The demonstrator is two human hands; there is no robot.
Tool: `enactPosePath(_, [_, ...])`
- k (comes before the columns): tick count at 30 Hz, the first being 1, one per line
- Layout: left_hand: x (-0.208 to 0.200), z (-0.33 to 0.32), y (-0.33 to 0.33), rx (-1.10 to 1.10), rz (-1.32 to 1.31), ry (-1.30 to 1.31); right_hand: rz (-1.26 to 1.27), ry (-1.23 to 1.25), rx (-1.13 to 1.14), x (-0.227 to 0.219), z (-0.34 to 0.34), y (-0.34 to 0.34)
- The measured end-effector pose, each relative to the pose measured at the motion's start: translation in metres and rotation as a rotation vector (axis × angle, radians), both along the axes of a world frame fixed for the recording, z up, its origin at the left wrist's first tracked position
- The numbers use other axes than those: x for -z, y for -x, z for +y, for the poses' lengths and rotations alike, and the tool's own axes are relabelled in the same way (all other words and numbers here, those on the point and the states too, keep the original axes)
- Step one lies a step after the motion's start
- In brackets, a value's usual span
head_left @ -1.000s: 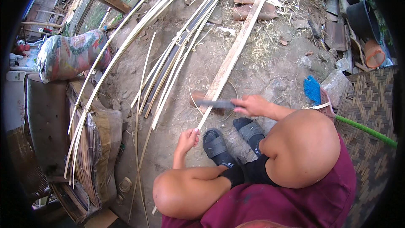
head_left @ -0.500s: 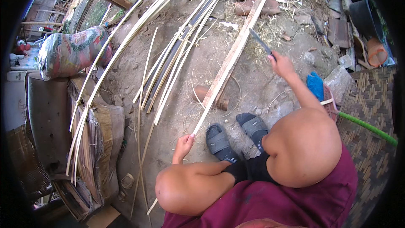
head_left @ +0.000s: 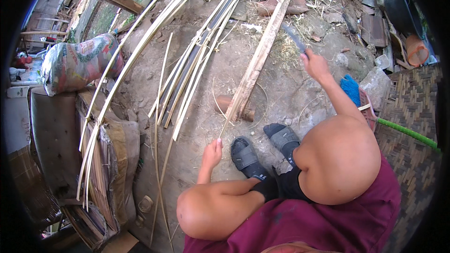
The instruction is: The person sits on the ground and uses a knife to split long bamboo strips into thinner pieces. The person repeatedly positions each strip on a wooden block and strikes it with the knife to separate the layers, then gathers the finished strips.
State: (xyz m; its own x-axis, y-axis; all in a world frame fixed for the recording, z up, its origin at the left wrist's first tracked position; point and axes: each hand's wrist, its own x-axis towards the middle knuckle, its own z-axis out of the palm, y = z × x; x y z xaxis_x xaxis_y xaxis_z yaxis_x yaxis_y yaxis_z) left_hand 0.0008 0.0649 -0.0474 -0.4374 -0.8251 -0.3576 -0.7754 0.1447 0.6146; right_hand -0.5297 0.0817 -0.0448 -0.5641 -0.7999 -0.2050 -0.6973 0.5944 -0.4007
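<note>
My left hand [head_left: 212, 154] is closed on the near end of a long thin bamboo strip [head_left: 225, 127], just left of my feet. The strip runs away from me along a rough wooden plank [head_left: 257, 65], and its narrow edge seems to face up. My right hand [head_left: 316, 65] grips a knife [head_left: 294, 37] whose handle is mostly hidden by the fingers. The blade points up and left, to the right of the plank, and looks slightly blurred. Whether it touches the plank I cannot tell.
Bundled strips [head_left: 201, 47] lie left of the plank, which rests on tile-like pieces [head_left: 281, 5]. More long strips [head_left: 140, 37] lean across a worn cushioned seat [head_left: 124, 145] beside a stuffed sack [head_left: 82, 63]. A green-handled broom [head_left: 408, 133] lies right, by a woven mat [head_left: 412, 98].
My left hand has shifted slightly up and right, and the strip has turned from its pale broad face to a narrow edge. The knife has moved a little right and down.
</note>
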Motion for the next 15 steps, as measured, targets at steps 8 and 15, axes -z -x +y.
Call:
enactPosePath(8, [-0.016, -0.035, 0.033, -0.278, 0.195, -0.795, -0.069, 0.06, -0.631, -0.012, 0.042, -0.136])
enactPosePath(15, [-0.017, -0.035, 0.02, -0.299, 0.232, -0.952, -0.117, 0.175, -0.607, -0.003, 0.03, -0.124])
